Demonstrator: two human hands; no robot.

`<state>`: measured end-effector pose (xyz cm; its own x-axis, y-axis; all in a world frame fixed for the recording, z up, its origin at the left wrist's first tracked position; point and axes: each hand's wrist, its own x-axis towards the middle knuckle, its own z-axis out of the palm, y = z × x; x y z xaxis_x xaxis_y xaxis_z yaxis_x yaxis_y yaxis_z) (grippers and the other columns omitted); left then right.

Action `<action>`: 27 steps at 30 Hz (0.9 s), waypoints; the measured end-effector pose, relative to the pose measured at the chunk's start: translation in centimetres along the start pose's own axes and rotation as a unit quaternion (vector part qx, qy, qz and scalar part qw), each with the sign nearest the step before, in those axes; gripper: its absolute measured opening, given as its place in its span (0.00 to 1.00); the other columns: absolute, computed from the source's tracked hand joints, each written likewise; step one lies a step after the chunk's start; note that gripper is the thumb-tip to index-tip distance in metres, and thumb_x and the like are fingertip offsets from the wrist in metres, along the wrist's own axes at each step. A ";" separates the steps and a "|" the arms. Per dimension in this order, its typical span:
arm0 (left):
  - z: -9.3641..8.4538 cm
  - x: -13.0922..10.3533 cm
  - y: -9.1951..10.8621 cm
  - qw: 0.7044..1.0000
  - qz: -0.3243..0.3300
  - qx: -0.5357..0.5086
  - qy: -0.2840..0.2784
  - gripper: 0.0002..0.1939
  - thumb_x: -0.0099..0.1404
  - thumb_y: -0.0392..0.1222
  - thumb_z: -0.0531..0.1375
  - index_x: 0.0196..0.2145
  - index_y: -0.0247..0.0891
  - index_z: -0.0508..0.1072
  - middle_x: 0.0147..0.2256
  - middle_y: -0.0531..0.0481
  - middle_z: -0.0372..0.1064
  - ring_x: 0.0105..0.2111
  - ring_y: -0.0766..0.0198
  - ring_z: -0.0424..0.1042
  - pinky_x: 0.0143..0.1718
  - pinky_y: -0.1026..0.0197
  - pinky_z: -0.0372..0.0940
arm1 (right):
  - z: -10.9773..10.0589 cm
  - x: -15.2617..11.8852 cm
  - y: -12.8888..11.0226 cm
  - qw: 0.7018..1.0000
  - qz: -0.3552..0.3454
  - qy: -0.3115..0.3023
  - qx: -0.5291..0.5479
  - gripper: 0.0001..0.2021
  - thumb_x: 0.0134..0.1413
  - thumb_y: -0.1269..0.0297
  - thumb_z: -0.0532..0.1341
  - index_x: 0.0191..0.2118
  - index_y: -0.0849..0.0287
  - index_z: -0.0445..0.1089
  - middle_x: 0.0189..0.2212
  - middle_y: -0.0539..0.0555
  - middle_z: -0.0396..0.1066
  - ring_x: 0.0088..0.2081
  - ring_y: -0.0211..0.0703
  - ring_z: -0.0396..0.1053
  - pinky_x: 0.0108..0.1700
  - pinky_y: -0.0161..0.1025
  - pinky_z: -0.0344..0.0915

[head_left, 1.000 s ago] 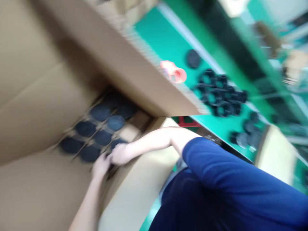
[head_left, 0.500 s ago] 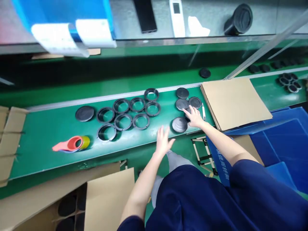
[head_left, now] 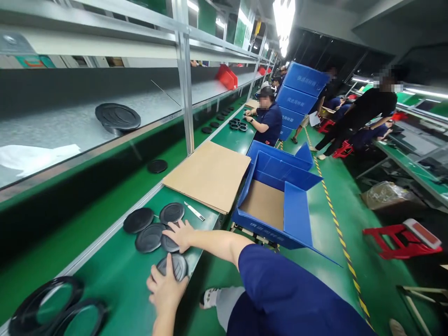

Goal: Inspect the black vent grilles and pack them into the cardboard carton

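Factory floor view. Green desk (head_left: 122, 282) ran from lower left into the distance, grey shelf (head_left: 156, 112) above it, metal post (head_left: 184, 84) rising at its back edge. Floor (head_left: 324, 228) was green and glossy, with yellow-black tape (head_left: 336, 228) running lengthwise. Second green desk (head_left: 402, 154) stood at right; red stool (head_left: 397, 253) nearer, right of the tape. Bright overhead lights (head_left: 283, 23) at top center; upper right looked dim, grey beam (head_left: 376, 14) overhead.
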<state>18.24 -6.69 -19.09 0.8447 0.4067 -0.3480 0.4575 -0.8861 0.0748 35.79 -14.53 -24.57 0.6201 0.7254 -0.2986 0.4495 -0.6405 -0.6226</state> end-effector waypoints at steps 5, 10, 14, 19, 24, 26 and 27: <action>-3.0 -5.7 -1.4 0.990 -0.049 -0.074 0.106 0.43 0.61 0.58 0.61 0.71 0.47 0.56 0.66 0.33 0.50 0.65 0.32 0.55 0.59 0.33 0.62 | -3.2 -3.9 -4.0 0.998 0.028 0.039 -0.032 0.63 0.35 0.56 0.79 0.74 0.56 0.45 0.71 0.74 0.45 0.65 0.75 0.54 0.62 0.68 0.56; -5.0 -23.3 -4.1 0.969 -0.115 -0.159 0.148 0.48 0.55 0.55 0.68 0.70 0.45 0.59 0.70 0.36 0.42 0.70 0.37 0.48 0.69 0.37 0.51 | -1.9 -15.4 -12.7 0.982 -0.123 0.093 -0.111 0.58 0.46 0.50 0.71 0.76 0.62 0.39 0.65 0.74 0.53 0.63 0.74 0.53 0.61 0.63 0.57; -3.4 -35.8 -9.6 0.909 -0.244 -0.237 0.239 0.50 0.52 0.58 0.70 0.69 0.46 0.59 0.72 0.38 0.35 0.71 0.36 0.44 0.70 0.38 0.50 | 4.5 -16.1 -20.1 0.932 -0.343 0.116 -0.023 0.63 0.41 0.33 0.68 0.76 0.59 0.43 0.64 0.74 0.52 0.63 0.77 0.54 0.62 0.65 0.57; 1.4 -54.6 -14.1 0.729 -0.538 -0.212 0.366 0.55 0.55 0.54 0.70 0.73 0.45 0.48 0.70 0.36 0.36 0.71 0.38 0.44 0.70 0.37 0.50 | 13.7 -26.2 -34.1 0.752 -0.631 -0.190 0.002 0.63 0.45 0.38 0.68 0.77 0.61 0.35 0.68 0.72 0.44 0.68 0.76 0.50 0.64 0.68 0.57; 9.0 -64.5 -23.3 0.626 -0.677 -0.225 0.316 0.57 0.55 0.52 0.71 0.74 0.48 0.47 0.71 0.36 0.32 0.71 0.34 0.39 0.70 0.35 0.48 | 28.2 -33.5 -48.8 0.655 -0.705 -0.257 -0.093 0.65 0.46 0.47 0.70 0.77 0.61 0.25 0.71 0.73 0.33 0.69 0.81 0.45 0.66 0.67 0.55; 12.6 -64.9 -27.9 0.668 -0.645 -0.266 0.257 0.57 0.52 0.50 0.73 0.73 0.49 0.50 0.72 0.36 0.31 0.71 0.31 0.38 0.69 0.34 0.47 | 35.7 -33.1 -53.0 0.661 -0.675 -0.269 -0.189 0.66 0.44 0.50 0.73 0.77 0.59 0.28 0.71 0.74 0.33 0.68 0.82 0.47 0.64 0.66 0.58; 14.4 -64.6 -30.0 0.693 -0.623 -0.284 0.225 0.57 0.51 0.48 0.74 0.73 0.50 0.51 0.72 0.37 0.31 0.71 0.30 0.38 0.69 0.34 0.47 | 39.2 -32.6 -54.4 0.665 -0.644 -0.279 -0.255 0.66 0.43 0.52 0.75 0.77 0.57 0.30 0.71 0.74 0.34 0.67 0.82 0.48 0.63 0.65 0.60</action>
<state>-54.07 -9.63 -12.29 -0.3614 0.9191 -0.1569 0.8377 0.3939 0.3782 -34.11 6.57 -9.34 -0.7621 0.6440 -0.0659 0.6245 0.7045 -0.3372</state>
